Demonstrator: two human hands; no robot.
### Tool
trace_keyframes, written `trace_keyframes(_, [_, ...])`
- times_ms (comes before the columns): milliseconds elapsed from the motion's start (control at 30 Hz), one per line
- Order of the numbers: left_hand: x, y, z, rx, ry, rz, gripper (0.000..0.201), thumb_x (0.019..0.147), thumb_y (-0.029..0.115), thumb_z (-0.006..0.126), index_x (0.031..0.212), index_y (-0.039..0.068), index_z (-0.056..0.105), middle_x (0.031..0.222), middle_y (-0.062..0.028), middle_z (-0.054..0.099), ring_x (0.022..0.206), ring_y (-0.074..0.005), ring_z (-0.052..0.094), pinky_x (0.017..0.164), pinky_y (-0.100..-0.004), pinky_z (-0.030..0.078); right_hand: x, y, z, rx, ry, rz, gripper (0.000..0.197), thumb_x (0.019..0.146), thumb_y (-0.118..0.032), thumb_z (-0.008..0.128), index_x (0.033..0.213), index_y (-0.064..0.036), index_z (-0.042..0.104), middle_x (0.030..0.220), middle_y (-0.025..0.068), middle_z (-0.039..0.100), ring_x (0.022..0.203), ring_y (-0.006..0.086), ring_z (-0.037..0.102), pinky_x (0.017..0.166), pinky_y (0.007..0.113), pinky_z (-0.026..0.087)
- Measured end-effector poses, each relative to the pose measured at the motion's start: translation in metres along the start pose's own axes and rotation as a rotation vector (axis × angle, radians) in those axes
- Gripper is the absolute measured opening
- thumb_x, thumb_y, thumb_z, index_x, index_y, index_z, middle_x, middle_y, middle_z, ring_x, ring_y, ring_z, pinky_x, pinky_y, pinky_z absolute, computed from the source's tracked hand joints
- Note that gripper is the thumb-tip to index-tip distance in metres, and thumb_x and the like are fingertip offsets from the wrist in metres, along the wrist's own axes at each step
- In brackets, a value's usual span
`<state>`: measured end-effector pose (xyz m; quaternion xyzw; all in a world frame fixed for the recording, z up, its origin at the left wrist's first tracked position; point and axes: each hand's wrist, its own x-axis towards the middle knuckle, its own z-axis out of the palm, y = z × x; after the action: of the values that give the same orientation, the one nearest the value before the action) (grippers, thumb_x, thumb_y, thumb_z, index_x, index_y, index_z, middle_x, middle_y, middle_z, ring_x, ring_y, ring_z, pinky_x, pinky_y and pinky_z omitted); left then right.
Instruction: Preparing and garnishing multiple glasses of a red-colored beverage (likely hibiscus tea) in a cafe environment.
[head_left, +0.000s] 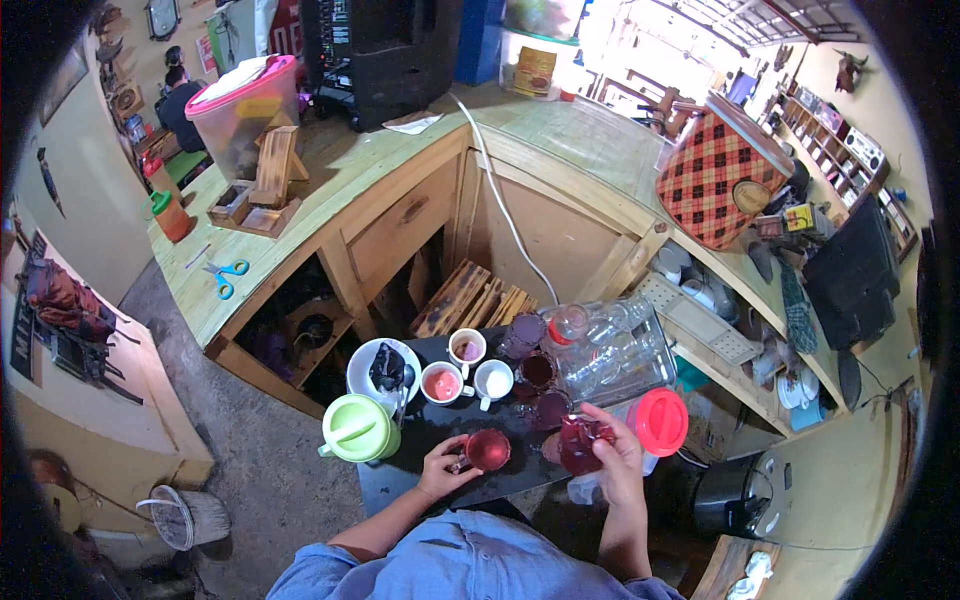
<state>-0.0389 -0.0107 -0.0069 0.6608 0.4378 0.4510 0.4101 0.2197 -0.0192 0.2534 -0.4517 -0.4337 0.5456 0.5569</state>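
Observation:
My left hand (441, 470) is closed at the handle side of a small cup (487, 450), reddish inside, low over the dark tabletop (410, 472). To its right my right hand (622, 456) grips a dark red glass (580, 447), which looks tilted; whether the colour is the glass or its contents I cannot tell. Beyond them are a white mug with pink contents (441, 383), another white mug (493, 380) and a cream mug (467, 347). Beside these stand dark red-purple glasses, the nearest one (552, 408) close to my right hand.
A green-lidded pitcher (361, 428) and a white bowl (354, 370) holding something black stand at the left. Clear glassware fills a tray (655, 372) at the right, by a red-lidded container (660, 421). The wooden counter (330, 190) beyond carries blue scissors (226, 280).

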Motion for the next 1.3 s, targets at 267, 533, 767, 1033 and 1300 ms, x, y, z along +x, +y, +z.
trace_keyframes(267, [-0.011,0.004,-0.006,0.009,-0.007,-0.090,0.041,0.068,0.026,0.091,0.071,-0.001,0.060,0.131,-0.0223,0.061,0.109,-0.0301,0.066,0.087,-0.0361,0.054,0.087,0.069,0.094,-0.073,-0.150,-0.007,0.052,0.082,-0.002,0.078,0.127,-0.0026,0.052,0.113,0.0089,0.066,0.108,0.0151,0.063,0.094,0.029,0.049])
trace_keyframes(533, [-0.052,0.022,-0.027,0.140,0.017,-0.218,0.060,0.078,0.028,0.084,0.121,0.002,0.051,0.145,-0.0229,0.046,0.125,-0.0362,0.055,0.092,-0.0414,0.055,0.206,0.207,0.218,-0.647,-0.036,-0.156,0.049,0.077,-0.031,0.085,0.103,-0.0049,0.053,0.088,0.0129,0.066,0.080,0.0222,0.066,0.071,0.036,0.053])
trace_keyframes(767, [-0.078,0.047,-0.060,0.250,0.066,-0.151,0.046,0.082,0.030,0.080,0.113,0.003,0.057,0.134,-0.0163,0.058,0.099,-0.0272,0.067,0.081,-0.0349,0.057,0.208,0.251,0.237,-0.851,-0.404,0.003,0.037,0.070,-0.035,0.086,0.078,-0.0042,0.067,0.082,0.0150,0.070,0.079,0.0316,0.069,0.072,0.043,0.054])
trace_keyframes(1033, [-0.068,0.087,-0.105,0.492,0.361,0.068,0.024,0.072,0.018,0.084,0.081,0.006,0.065,0.079,-0.0092,0.065,0.064,-0.0249,0.066,0.056,-0.0334,0.053,0.223,0.238,0.234,-1.212,-0.261,0.115,0.038,0.077,-0.031,0.079,0.096,-0.0001,0.068,0.103,0.0227,0.070,0.098,0.0401,0.067,0.083,0.047,0.055])
trace_keyframes(1300, [-0.047,0.094,-0.123,0.486,0.518,0.102,0.029,0.069,0.015,0.085,0.085,0.006,0.063,0.077,-0.0090,0.064,0.059,-0.0178,0.061,0.052,-0.0294,0.050,0.246,0.274,0.222,-1.146,-0.273,0.199,0.038,0.067,-0.023,0.086,0.096,-0.0008,0.074,0.099,0.0214,0.072,0.098,0.0358,0.069,0.086,0.041,0.055])
